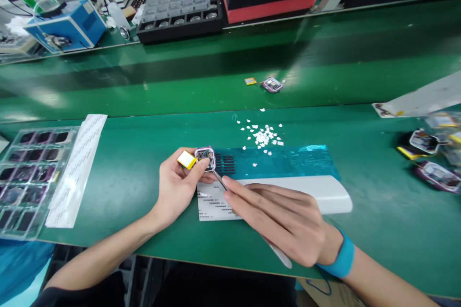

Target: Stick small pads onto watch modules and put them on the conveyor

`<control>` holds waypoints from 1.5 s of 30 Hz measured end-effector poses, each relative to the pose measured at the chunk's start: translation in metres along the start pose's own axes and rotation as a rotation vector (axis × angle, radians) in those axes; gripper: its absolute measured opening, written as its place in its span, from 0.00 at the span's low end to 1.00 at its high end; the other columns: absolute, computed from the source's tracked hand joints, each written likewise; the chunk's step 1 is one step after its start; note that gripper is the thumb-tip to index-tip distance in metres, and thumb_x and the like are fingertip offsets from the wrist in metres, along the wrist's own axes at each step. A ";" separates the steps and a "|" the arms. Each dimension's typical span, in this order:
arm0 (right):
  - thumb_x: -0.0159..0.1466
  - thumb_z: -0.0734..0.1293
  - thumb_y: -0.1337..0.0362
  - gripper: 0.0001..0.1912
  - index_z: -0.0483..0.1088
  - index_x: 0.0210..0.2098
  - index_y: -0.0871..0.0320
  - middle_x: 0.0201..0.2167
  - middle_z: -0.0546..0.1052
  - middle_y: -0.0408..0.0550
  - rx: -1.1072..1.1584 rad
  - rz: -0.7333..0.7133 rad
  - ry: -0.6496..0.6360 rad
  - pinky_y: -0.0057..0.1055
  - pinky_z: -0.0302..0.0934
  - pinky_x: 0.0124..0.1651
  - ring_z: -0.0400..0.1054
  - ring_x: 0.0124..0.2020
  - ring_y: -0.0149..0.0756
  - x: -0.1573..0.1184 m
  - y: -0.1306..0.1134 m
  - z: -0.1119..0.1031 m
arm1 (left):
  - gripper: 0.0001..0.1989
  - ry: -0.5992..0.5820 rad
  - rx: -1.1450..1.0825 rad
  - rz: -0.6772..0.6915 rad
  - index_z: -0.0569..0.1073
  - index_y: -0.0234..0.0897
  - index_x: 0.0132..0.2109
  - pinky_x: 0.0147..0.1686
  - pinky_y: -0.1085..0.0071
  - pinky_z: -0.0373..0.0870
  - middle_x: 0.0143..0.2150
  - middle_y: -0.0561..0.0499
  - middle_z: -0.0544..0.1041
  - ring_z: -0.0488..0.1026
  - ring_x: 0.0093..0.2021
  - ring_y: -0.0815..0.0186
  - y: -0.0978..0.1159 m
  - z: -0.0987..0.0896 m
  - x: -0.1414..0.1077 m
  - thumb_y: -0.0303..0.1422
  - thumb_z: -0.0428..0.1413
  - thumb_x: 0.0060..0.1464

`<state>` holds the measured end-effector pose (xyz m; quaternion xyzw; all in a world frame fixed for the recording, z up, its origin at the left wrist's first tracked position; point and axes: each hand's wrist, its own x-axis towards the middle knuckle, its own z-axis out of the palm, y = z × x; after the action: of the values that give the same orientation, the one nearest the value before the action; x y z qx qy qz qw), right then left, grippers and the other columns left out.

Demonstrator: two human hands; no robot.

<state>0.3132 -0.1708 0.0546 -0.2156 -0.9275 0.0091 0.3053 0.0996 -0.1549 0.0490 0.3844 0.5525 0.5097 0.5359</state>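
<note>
My left hand (180, 187) is closed on a small purple-rimmed watch case (206, 154) with its circuit board showing, thumb resting over the board. A yellow-edged battery (187, 159) sits beside the case against my fingers. Between the fingers of my right hand (281, 216) is a pair of metal tweezers (220, 180), tips at the lower right edge of the case. Whether the tips hold anything is too small to tell. Under my hands lie a printed white backing sheet (212, 207) and a blue film strip (277, 160) with dark strips at its left end.
Small white pieces (264, 136) lie scattered beyond the film. Another opened watch case (272, 85) with a battery (250, 81) is farther back. A clear tray (45, 180) of dark screens stands left, beside a white paper strip (77, 172). More watch cases (437, 175) lie right.
</note>
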 end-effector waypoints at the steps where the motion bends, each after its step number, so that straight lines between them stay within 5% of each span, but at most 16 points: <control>1: 0.72 0.56 0.75 0.19 0.74 0.55 0.69 0.58 0.76 0.62 -0.007 -0.005 0.000 0.36 0.78 0.49 0.80 0.46 0.39 0.000 0.000 0.001 | 0.15 -0.001 0.003 -0.006 0.76 0.37 0.37 0.25 0.73 0.81 0.26 0.55 0.80 0.78 0.20 0.68 0.000 0.000 0.000 0.39 0.71 0.47; 8: 0.73 0.57 0.73 0.18 0.74 0.55 0.66 0.58 0.76 0.56 -0.082 -0.006 -0.001 0.35 0.78 0.47 0.80 0.43 0.37 0.000 0.004 0.002 | 0.18 -0.022 -0.039 -0.081 0.76 0.36 0.36 0.26 0.70 0.82 0.27 0.54 0.80 0.79 0.21 0.66 0.000 0.001 0.001 0.41 0.73 0.44; 14: 0.74 0.58 0.74 0.16 0.75 0.53 0.66 0.57 0.77 0.56 -0.109 0.008 0.031 0.34 0.77 0.47 0.80 0.42 0.35 0.002 0.004 0.002 | 0.22 0.090 0.071 0.104 0.75 0.33 0.47 0.33 0.68 0.82 0.33 0.48 0.83 0.83 0.29 0.63 -0.004 -0.024 0.043 0.36 0.70 0.47; 19: 0.74 0.57 0.75 0.17 0.77 0.51 0.67 0.56 0.77 0.56 -0.127 -0.011 0.044 0.34 0.77 0.44 0.80 0.39 0.35 0.001 0.006 0.004 | 0.15 0.210 0.490 0.260 0.77 0.32 0.44 0.26 0.70 0.74 0.32 0.49 0.80 0.77 0.26 0.66 -0.004 -0.062 0.085 0.35 0.63 0.50; 22: 0.73 0.58 0.74 0.17 0.77 0.51 0.65 0.57 0.77 0.55 -0.138 -0.012 0.045 0.34 0.78 0.45 0.80 0.40 0.35 0.000 0.007 0.003 | 0.09 0.330 0.861 0.556 0.76 0.36 0.32 0.27 0.68 0.70 0.33 0.47 0.77 0.73 0.27 0.65 -0.004 -0.072 0.091 0.36 0.58 0.57; 24: 0.73 0.58 0.74 0.17 0.78 0.51 0.64 0.56 0.77 0.55 -0.142 -0.015 0.048 0.34 0.78 0.45 0.80 0.40 0.36 0.000 0.007 0.001 | 0.16 0.254 1.103 0.699 0.73 0.38 0.27 0.32 0.65 0.71 0.30 0.47 0.77 0.73 0.30 0.62 -0.006 -0.072 0.092 0.36 0.53 0.62; 26: 0.73 0.59 0.74 0.17 0.78 0.51 0.64 0.56 0.78 0.55 -0.136 -0.013 0.051 0.34 0.77 0.45 0.80 0.40 0.36 0.001 0.005 0.001 | 0.16 0.121 1.201 0.715 0.76 0.39 0.30 0.41 0.63 0.73 0.33 0.46 0.81 0.76 0.37 0.58 -0.009 -0.070 0.094 0.37 0.51 0.63; 29: 0.72 0.61 0.74 0.15 0.78 0.51 0.63 0.56 0.78 0.53 -0.122 -0.008 0.057 0.34 0.77 0.43 0.80 0.39 0.35 0.004 0.001 0.003 | 0.12 0.118 1.242 0.701 0.80 0.38 0.41 0.51 0.58 0.72 0.47 0.44 0.84 0.76 0.48 0.53 -0.012 -0.067 0.099 0.36 0.52 0.63; 36: 0.70 0.63 0.75 0.15 0.74 0.54 0.64 0.53 0.80 0.57 -0.025 0.077 0.183 0.41 0.76 0.50 0.75 0.55 0.44 0.003 0.002 -0.002 | 0.12 0.199 1.306 0.684 0.80 0.37 0.42 0.50 0.55 0.71 0.49 0.42 0.84 0.75 0.50 0.49 -0.015 -0.067 0.100 0.33 0.52 0.62; 39: 0.71 0.59 0.75 0.14 0.71 0.52 0.61 0.43 0.82 0.55 0.094 0.264 0.296 0.39 0.75 0.46 0.77 0.49 0.42 0.008 0.007 -0.013 | 0.10 0.194 1.307 0.696 0.79 0.38 0.39 0.48 0.54 0.71 0.47 0.42 0.84 0.75 0.49 0.49 -0.016 -0.066 0.098 0.33 0.52 0.62; 41: 0.74 0.56 0.72 0.14 0.71 0.51 0.59 0.34 0.80 0.49 0.178 0.367 0.165 0.34 0.72 0.38 0.77 0.37 0.38 0.017 0.017 -0.019 | 0.10 0.189 1.304 0.703 0.79 0.38 0.38 0.47 0.54 0.70 0.47 0.41 0.84 0.75 0.48 0.48 -0.016 -0.066 0.097 0.32 0.52 0.62; 45: 0.76 0.54 0.63 0.16 0.73 0.51 0.56 0.32 0.80 0.46 0.086 0.546 -0.376 0.33 0.65 0.36 0.74 0.30 0.37 0.040 0.068 -0.019 | 0.10 0.190 1.300 0.709 0.78 0.39 0.38 0.46 0.54 0.69 0.46 0.41 0.84 0.75 0.47 0.48 -0.017 -0.068 0.096 0.32 0.52 0.62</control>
<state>0.3216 -0.0951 0.0825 -0.4378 -0.8742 0.1694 0.1241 0.0228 -0.0752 0.0066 0.7331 0.6293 0.2537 -0.0460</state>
